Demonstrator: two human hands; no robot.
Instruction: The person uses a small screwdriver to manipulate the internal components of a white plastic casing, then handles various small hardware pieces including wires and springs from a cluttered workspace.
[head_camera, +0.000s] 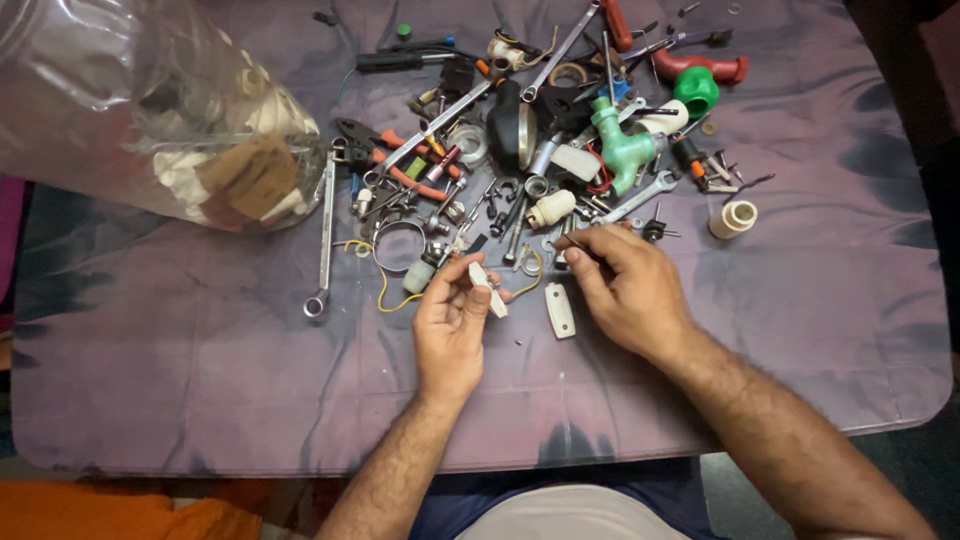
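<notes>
While strewn with tools, a purple-grey cloth-covered table (200, 380), dim surroundings.

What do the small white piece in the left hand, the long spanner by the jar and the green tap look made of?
White piece: looks like matte plastic, off-white and dull.
Long spanner: steel, with a bright silvery sheen.
Green tap: probably moulded plastic, evenly green and slightly glossy.

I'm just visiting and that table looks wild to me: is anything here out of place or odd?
The hardware heap sprawls loose over the purple cloth, wrenches, pliers and a green tap mixed together. The clear plastic jar lies tipped on its side. The left hand holds a small white piece; its likely mate lies apart.
</notes>
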